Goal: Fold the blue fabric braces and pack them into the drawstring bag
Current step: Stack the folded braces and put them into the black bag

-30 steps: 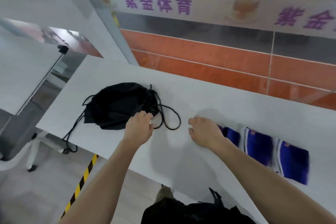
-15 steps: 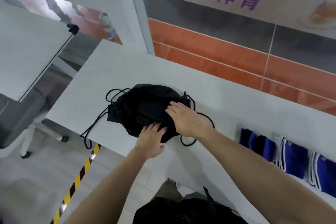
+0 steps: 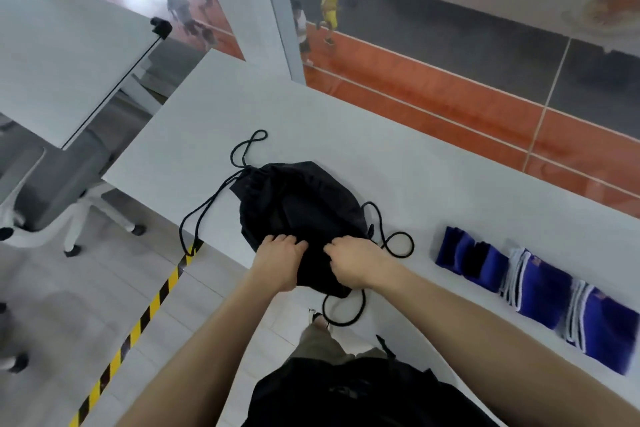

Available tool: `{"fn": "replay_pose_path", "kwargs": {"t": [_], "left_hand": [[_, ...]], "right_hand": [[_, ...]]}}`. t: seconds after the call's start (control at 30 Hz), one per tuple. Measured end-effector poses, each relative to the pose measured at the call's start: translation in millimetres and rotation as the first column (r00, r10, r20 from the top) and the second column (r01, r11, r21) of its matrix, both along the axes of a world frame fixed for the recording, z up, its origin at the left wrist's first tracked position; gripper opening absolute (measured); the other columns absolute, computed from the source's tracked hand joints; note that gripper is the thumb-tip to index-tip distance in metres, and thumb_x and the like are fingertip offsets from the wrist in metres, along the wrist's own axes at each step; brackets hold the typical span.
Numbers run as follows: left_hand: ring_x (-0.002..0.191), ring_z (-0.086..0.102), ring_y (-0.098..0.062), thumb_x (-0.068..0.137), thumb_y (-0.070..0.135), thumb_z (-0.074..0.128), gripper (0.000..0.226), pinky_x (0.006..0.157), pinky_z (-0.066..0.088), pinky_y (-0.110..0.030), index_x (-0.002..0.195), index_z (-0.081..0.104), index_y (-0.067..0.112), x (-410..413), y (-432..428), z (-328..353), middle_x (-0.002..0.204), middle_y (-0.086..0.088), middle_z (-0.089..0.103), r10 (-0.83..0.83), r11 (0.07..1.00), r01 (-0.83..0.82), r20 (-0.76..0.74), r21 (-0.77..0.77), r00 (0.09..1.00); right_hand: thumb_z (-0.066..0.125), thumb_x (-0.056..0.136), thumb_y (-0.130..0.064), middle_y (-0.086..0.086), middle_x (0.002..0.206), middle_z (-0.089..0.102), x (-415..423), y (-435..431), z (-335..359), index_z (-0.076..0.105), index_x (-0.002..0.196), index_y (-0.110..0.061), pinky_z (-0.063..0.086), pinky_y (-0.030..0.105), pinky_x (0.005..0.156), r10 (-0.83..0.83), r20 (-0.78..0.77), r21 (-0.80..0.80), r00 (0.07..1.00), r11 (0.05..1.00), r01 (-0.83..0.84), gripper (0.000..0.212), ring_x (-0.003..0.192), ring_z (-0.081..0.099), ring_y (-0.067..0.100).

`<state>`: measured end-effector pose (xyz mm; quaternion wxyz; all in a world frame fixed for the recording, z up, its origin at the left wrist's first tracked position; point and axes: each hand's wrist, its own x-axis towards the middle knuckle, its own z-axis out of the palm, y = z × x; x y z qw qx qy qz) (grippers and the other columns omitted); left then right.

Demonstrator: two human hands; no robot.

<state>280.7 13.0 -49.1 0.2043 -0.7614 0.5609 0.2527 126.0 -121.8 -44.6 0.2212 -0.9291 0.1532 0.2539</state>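
Observation:
A black drawstring bag (image 3: 301, 204) lies on the white table (image 3: 433, 184), its cords looping out on both sides and over the front edge. My left hand (image 3: 278, 258) and my right hand (image 3: 353, 262) both grip the bag's near edge, fingers curled into the cloth. Three folded blue fabric braces with white trim lie in a row to the right: one (image 3: 467, 258) nearest the bag, a second (image 3: 540, 289), and a third (image 3: 602, 326) at the far right.
A second white table (image 3: 59, 55) stands at the left with a wheeled chair base (image 3: 72, 218) beneath. Yellow-black tape (image 3: 138, 319) marks the floor. A glass wall with orange court flooring and people behind it runs behind the table.
Both hands went from resting flat on top of the bag to gripping its near edge. The bag has turned and shifted toward me, with a cord loop hanging off the front edge.

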Motion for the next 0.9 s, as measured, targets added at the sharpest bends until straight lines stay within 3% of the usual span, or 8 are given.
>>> {"fn": "replay_pose_path", "kwargs": {"t": [0.1,0.17,0.23,0.43,0.57,0.73,0.83,0.9], "left_hand": [[0.122,0.068,-0.028,0.091,0.030,0.075,0.050,0.104,0.052,-0.043,0.138,0.061,0.026,-22.2,-16.7,21.5,0.128,-0.002,0.067,0.043,0.997,-0.044,0.006,0.057,0.999],[0.115,0.069,-0.029,0.093,0.022,0.070,0.038,0.091,0.052,-0.041,0.130,0.062,0.024,-39.4,-33.3,31.8,0.122,-0.002,0.067,0.044,0.998,-0.045,0.029,0.039,0.999],[0.109,0.069,-0.029,0.093,0.015,0.064,0.032,0.081,0.051,-0.040,0.124,0.061,0.023,-59.2,-52.6,41.3,0.117,-0.002,0.065,0.043,0.999,-0.042,0.050,-0.012,0.998],[0.101,0.071,-0.031,0.101,0.020,0.056,0.017,0.077,0.054,-0.041,0.113,0.067,0.018,-130.2,-114.2,46.3,0.111,-0.003,0.070,0.027,0.958,-0.026,0.000,-0.287,1.000],[0.109,0.072,-0.033,0.107,0.036,0.055,0.028,0.087,0.058,-0.044,0.121,0.067,0.015,-186.4,-158.6,26.2,0.117,-0.007,0.071,0.000,0.927,-0.019,-0.051,-0.375,0.999],[0.124,0.069,-0.038,0.097,0.064,0.068,0.071,0.098,0.059,-0.049,0.137,0.056,0.006,-230.5,-200.9,-21.3,0.132,-0.014,0.070,0.245,0.928,-0.294,-0.222,-0.226,0.944],[0.127,0.067,-0.041,0.089,0.055,0.082,0.078,0.102,0.058,-0.049,0.142,0.053,0.005,-240.4,-206.0,-45.0,0.136,-0.017,0.070,0.377,0.893,-0.429,-0.290,-0.140,0.879],[0.124,0.069,-0.040,0.087,0.049,0.085,0.079,0.099,0.060,-0.048,0.143,0.053,0.004,-239.7,-204.8,-53.4,0.133,-0.017,0.070,0.441,0.866,-0.491,-0.324,-0.090,0.837]], "right_hand": [[0.045,0.108,-0.025,0.003,0.135,0.068,-32.8,-2.9,21.4,0.066,0.141,-0.017,0.057,0.047,0.100,-0.083,0.213,0.101,0.973,0.993,0.063,0.039,0.122,0.066,0.026],[0.046,0.108,-0.025,-0.001,0.130,0.072,-64.8,-12.5,31.4,0.071,0.135,-0.018,0.059,0.043,0.096,-0.191,0.344,0.132,0.919,0.979,0.154,0.037,0.115,0.069,0.022],[0.049,0.108,-0.024,0.000,0.122,0.075,-101.9,-26.7,35.3,0.075,0.125,-0.018,0.059,0.043,0.091,-0.295,0.388,0.124,0.873,0.956,0.267,0.032,0.107,0.072,0.023],[0.052,0.102,-0.020,0.003,0.111,0.074,-207.9,-74.4,21.6,0.073,0.108,-0.017,0.058,0.043,0.082,-0.587,0.280,-0.001,0.760,0.791,0.612,0.022,0.100,0.072,0.030],[0.055,0.100,-0.019,0.001,0.112,0.070,-257.4,-91.6,9.7,0.069,0.112,-0.018,0.056,0.041,0.074,-0.735,0.204,-0.045,0.647,0.653,0.756,0.018,0.093,0.067,0.030],[0.061,0.095,-0.019,0.006,0.125,0.068,-285.3,-97.7,0.6,0.066,0.125,-0.015,0.058,0.045,0.084,-0.781,0.135,-0.081,0.609,0.604,0.793,0.031,0.104,0.069,0.034],[0.067,0.094,-0.023,0.009,0.132,0.065,-289.8,-100.1,-1.5,0.063,0.133,-0.014,0.058,0.046,0.088,-0.796,0.086,-0.104,0.600,0.592,0.799,0.041,0.109,0.068,0.035],[0.070,0.094,-0.023,0.010,0.132,0.064,-286.4,-104.0,-4.0,0.061,0.132,-0.013,0.055,0.042,0.081,-0.787,0.066,-0.105,0.613,0.605,0.789,0.040,0.108,0.068,0.035]]}}
